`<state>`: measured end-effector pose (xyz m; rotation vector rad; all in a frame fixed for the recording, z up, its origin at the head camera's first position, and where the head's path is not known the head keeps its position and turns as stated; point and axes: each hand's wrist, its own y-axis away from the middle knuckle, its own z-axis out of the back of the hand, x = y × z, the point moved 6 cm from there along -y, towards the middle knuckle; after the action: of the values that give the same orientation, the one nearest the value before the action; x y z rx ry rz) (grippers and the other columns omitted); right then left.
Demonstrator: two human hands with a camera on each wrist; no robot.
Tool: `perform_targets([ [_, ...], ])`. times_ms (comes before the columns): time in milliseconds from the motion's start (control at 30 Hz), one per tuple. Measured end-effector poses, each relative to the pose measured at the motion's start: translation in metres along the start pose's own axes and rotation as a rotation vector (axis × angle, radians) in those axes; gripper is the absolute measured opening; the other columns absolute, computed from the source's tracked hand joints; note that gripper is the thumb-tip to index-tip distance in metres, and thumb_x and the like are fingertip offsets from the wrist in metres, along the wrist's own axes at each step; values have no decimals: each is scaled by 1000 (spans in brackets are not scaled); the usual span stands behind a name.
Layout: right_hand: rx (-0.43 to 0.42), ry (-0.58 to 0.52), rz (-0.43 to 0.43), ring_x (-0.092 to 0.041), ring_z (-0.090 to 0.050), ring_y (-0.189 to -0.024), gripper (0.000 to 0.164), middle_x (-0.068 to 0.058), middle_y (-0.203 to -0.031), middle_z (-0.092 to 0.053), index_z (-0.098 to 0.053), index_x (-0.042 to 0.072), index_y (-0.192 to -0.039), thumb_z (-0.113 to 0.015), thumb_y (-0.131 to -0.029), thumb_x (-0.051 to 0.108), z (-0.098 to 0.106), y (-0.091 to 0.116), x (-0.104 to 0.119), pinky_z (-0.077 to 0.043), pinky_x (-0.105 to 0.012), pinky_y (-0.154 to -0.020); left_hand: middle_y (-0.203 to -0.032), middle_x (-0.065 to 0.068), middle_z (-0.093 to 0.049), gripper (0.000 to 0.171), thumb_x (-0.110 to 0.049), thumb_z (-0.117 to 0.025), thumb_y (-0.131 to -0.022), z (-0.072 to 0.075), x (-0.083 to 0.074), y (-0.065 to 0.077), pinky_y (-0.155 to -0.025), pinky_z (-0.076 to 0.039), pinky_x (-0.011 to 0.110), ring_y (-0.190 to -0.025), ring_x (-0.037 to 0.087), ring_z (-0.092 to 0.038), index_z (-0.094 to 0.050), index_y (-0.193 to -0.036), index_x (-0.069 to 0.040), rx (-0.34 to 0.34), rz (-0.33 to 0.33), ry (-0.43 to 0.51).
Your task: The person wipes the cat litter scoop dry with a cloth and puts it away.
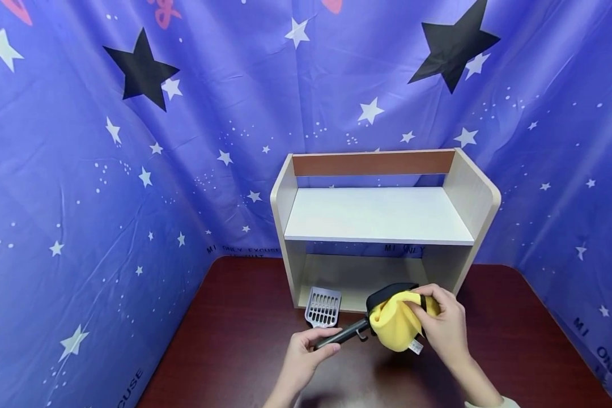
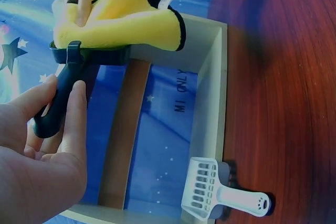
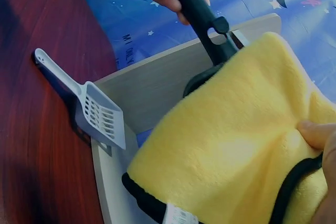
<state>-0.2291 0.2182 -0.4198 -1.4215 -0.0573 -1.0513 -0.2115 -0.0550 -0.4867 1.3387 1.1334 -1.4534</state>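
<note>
Both hands [image 1: 303, 356] [image 1: 446, 324] in pinching grips

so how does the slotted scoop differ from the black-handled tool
The slotted scoop is pale grey; the black-handled tool is mostly black. The slotted scoop rests at the front of the shelf unit; the black-handled tool is held aloft. The scoop's head is uncovered; the tool's is partly hidden by the yellow cloth. Both have a handle.

Black tool [image 3: 197, 17] partly hidden behind yellow cloth [image 3: 220, 124].
</note>
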Motion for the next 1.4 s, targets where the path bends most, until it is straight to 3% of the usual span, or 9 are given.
perform_targets([
  [233, -59, 98, -38, 10, -46, -72, 31, -5, -73, -65, -68, 3, -80, -85, -60, -13, 1, 0, -5, -35, -11, -64, -112, 25, -72, 33, -3, -74, -85, -2, -2, 2, -77, -52, 13, -85, -1, -65, -70, -117, 5, 8, -13, 4],
  [533, -78, 84, -107, 8, -46, -65, 28, 14, -76, -60, -67, 3, -79, -85, -64, -11, 7, -2, -9, -36, -10, -57, -111, 26, -72, 35, -7, -75, -84, 1, -5, 0, -77, -51, 13, -85, -1, -64, -69, -117, 7, 22, -30, -9],
  [700, -75, 111, -135, 7, -45, -63, 27, 17, -74, -59, -66, 4, -78, -86, -64, -8, 11, -2, -13, -36, -10, -55, -108, 29, -71, 34, -6, -75, -84, 4, -5, -1, -65, -46, 10, -76, -3, -59, -69, -116, 8, 24, -48, -25],
  [767, -79, 131, -158, 6, -45, -61, 27, 18, -73, -58, -66, 4, -78, -87, -65, -6, 14, -2, -16, -36, -10, -54, -104, 30, -71, 34, -5, -75, -84, 6, -4, -1, -57, -41, 9, -68, -4, -54, -70, -115, 7, 14, -38, -33],
  [933, -73, 133, -226, 5, -45, -59, 27, 24, -72, -56, -66, 5, -80, -87, -67, -4, 21, -1, -23, -36, -11, -52, -104, 30, -72, 34, -5, -75, -84, 13, -2, 2, -62, -45, 10, -70, -5, -58, -69, -116, 8, -21, 2, -29],
  [1067, -51, 99, -153, 7, -47, -62, 28, 19, -74, -58, -66, 4, -81, -86, -65, -10, 20, 1, -18, -38, -9, -55, -106, 30, -71, 36, -5, -75, -84, 14, -1, 2, -71, -50, 12, -79, -3, -63, -68, -117, 9, -23, 15, -21],
  [1267, -37, 55, 52, 8, -50, -82, 35, -2, -75, -66, -67, 3, -81, -85, -58, -15, 4, 2, 2, -34, -12, -81, -109, 32, -70, 36, -3, -74, -85, 4, -1, -3, -74, -53, 12, -82, -4, -65, -67, -117, 10, -2, -7, 11],
  [1400, -13, 71, 72, 2, -51, -85, 34, -7, -76, -66, -65, 3, -81, -85, -58, -12, -8, 5, 6, -33, -13, -87, -108, 31, -70, 35, -3, -74, -85, -4, -2, -5, -75, -53, 12, -83, -3, -65, -68, -116, 9, -1, -23, 11],
])
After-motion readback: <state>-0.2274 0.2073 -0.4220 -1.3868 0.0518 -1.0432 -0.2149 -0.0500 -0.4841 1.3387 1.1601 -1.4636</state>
